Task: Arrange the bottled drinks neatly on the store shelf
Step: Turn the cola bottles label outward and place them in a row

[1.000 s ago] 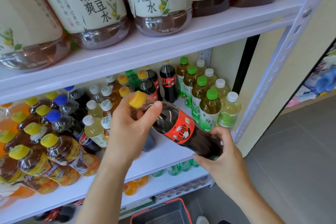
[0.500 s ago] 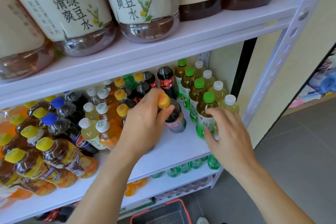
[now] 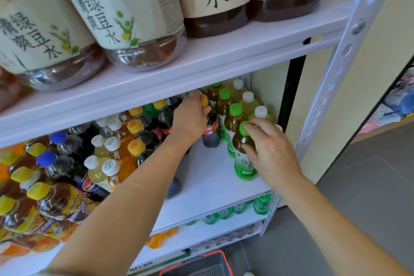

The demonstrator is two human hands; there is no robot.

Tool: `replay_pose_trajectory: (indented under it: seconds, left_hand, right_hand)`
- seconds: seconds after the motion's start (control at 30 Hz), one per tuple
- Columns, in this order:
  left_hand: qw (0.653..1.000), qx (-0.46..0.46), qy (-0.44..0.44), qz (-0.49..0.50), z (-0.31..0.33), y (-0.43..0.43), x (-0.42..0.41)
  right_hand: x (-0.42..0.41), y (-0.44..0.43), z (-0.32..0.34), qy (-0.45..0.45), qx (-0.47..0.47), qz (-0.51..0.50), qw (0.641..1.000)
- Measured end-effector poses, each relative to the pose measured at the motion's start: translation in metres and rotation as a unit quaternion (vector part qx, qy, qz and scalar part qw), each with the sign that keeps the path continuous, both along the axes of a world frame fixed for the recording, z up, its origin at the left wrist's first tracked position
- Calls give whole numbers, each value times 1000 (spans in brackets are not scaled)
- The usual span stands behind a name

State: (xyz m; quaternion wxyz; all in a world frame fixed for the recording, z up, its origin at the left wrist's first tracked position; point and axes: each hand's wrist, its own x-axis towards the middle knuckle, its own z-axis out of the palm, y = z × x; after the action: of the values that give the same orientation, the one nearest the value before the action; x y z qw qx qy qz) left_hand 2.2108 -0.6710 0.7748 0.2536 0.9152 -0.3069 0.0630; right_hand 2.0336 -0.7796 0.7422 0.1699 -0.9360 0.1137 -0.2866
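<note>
While the left hand reaches in under the upper shelf, its grip is clenched round the neck of the dark drink bottle, fingers wrapped just below the round yellow cap. That bottle is clear smooth plastic with near-black liquid and a red band label. It stands upright at the back centre of the middle shelf, a flat matte white board, and touches the green-capped tea row on its right.

The right hand is on the front green tea bottle, which has a ribbed green cap, amber liquid and a glossy green wrap at its base. One finger lies over the cap, the others curl against the shoulder. The grip looks closed round it, though the thumb is hidden. This bottle stands upright near the shelf's front right edge. White-capped pale yellow bottles run just beside the tea row, against the wall.

On the left is a crowded cluster of mixed bottles with yellow, white and blue caps. Up top are big clear jugs with cream paper labels and dimpled bases. A perforated white metal post is on the right. A dark mesh basket with a red rim sits on the grey tile floor.
</note>
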Motion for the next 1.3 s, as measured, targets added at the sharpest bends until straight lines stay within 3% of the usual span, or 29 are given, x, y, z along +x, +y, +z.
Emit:
replay_pose_trajectory:
  seconds: [0.27, 0.43, 0.5, 0.63, 0.73, 0.83, 1.07, 1.2, 1.3]
  left_hand:
    - [988, -64, 123, 69, 1, -18, 25]
    - [976, -91, 191, 55, 2, -9, 20]
    - [989, -57, 122, 60, 5, 1, 16]
    - [987, 58, -128, 83, 10, 28, 10]
    - [955, 246, -107, 127, 12, 38, 18]
    - [939, 315, -103, 93, 11, 44, 21]
    - [982, 181, -27, -36, 4, 62, -25]
    - [994, 44, -90, -38, 18, 84, -56]
    - [993, -110, -32, 1, 39, 97, -76]
  right_hand:
    - [7, -5, -12, -49, 6, 7, 999]
    - [4, -2, -13, -57, 8, 8, 998]
    - [0, -2, -14, -48, 2, 13, 999]
    - [-10, 1, -18, -45, 17, 16, 999]
    - [-18, 3, -23, -82, 28, 14, 996]
    - [-25, 11, -25, -122, 43, 6, 992]
    - [-39, 36, -32, -83, 118, 52, 988]
    - [-44, 50, -41, 34, 215, 94, 972]
    - [-46, 57, -41, 179, 245, 170, 937]
